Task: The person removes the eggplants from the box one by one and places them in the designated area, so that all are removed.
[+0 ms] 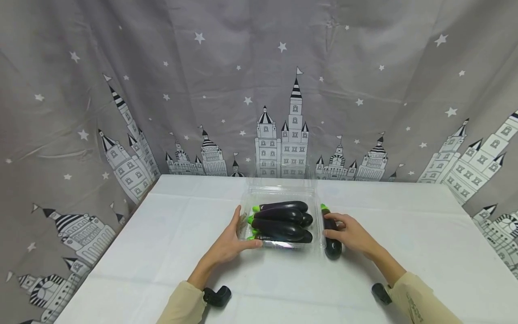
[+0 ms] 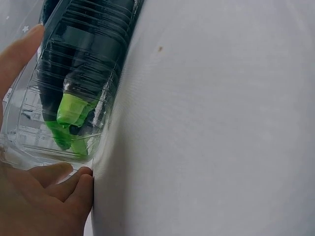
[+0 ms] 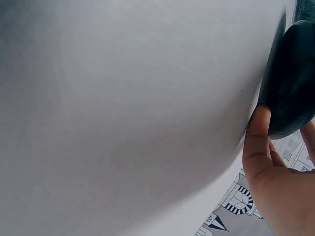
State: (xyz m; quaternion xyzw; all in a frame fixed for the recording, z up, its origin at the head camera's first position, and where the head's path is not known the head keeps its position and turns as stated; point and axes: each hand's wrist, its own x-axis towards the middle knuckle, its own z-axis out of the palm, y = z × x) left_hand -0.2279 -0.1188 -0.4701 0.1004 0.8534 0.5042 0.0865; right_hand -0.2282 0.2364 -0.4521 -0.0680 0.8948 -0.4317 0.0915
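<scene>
On the white table (image 1: pixel 121 252), far off from where I sit, I can see a clear box (image 1: pixel 279 245) with its lid (image 1: pixel 281 173) up at the back. A heap of dark eggplants (image 1: pixel 279 228) lies in the box, some on top of others. Their green ends point to the left.

My left hand (image 1: pixel 229 245) is at the near left corner of the box. Its fingers and thumb are spread wide, with the thumb along the front and the fingers by the left side. It rests on the box and is not curled round it. My left wrist view shows green tips through the clear wall.

My right hand (image 1: pixel 351 234) has hold of one more eggplant, the loose one (image 1: pixel 332 247), between its thumb and fingers. The hand is only as wide as that eggplant. The loose one is just beside the right side of the box, with its green end away from me and its fat round end near me. I cannot tell if it touches the box.

Both arms have tan sleeves (image 1: pixel 421 299). Behind the table hangs a gray curtain (image 1: pixel 226 45) with white stars and castles on it.
</scene>
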